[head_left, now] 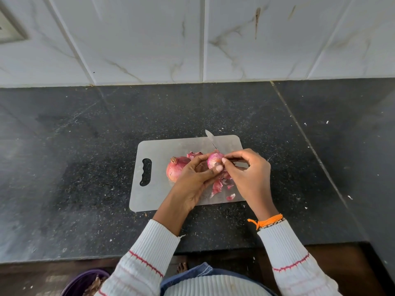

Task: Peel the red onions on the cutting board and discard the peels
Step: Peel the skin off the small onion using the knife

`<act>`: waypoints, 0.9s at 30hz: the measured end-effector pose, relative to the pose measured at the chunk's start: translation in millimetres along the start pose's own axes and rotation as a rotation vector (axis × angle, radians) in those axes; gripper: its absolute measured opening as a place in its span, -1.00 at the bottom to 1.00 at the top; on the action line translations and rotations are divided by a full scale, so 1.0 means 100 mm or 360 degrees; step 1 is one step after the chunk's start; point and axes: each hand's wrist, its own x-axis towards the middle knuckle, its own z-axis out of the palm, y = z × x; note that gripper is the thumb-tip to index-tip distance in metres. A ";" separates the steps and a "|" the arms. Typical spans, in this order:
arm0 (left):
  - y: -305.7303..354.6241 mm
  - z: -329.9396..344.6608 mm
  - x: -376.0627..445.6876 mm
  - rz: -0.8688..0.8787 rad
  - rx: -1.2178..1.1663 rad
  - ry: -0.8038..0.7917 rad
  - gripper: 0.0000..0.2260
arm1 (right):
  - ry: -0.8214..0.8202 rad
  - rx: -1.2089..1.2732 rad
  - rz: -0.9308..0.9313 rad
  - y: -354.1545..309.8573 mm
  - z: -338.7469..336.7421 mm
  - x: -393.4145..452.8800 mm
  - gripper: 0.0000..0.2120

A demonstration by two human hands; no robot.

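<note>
A grey cutting board (162, 146) lies on the dark counter. My left hand (192, 180) holds a small, partly peeled red onion (214, 159) just above the board, fingers and thumb curled round it. My right hand (248, 174) pinches at the onion's right side with thumb and forefinger and also holds a knife (210, 138), whose blade points away past the board's far edge. A second red onion (176, 167), still in its skin, sits on the board to the left. Loose pink peels (219, 185) lie on the board under and behind my hands.
The black granite counter (85, 157) runs to a white tiled wall (192, 39) behind. A purple bin (85, 283) holding peels stands on the floor at the lower left, below the counter's front edge.
</note>
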 end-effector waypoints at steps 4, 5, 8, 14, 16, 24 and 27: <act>-0.02 -0.03 0.01 0.0030 0.0042 0.0029 -0.79 | -0.0004 -0.0050 -0.0115 0.00 0.02 -0.01 -0.93; -0.02 -0.04 0.02 0.0041 0.0064 0.0032 -0.79 | -0.0008 -0.0062 -0.0135 0.01 0.03 -0.01 -0.93; -0.03 -0.05 0.02 0.0055 0.0093 0.0031 -0.79 | 0.0002 -0.0104 -0.0181 0.02 0.03 -0.01 -0.93; -0.03 -0.04 0.02 0.0069 0.0113 0.0055 -0.80 | 0.0010 0.0067 0.0071 0.03 0.01 -0.01 -0.91; -0.04 -0.04 0.03 0.0111 0.0148 0.0086 -0.75 | -0.0012 0.0140 0.0180 0.03 0.01 -0.02 -0.92; -0.06 -0.05 0.01 0.0363 0.0639 0.0192 -0.69 | -0.0053 0.0173 0.0365 0.05 0.00 0.00 -0.98; -0.05 -0.04 0.00 0.0392 0.0721 0.0193 -0.69 | -0.0044 0.0148 0.0363 0.05 0.01 0.00 -0.98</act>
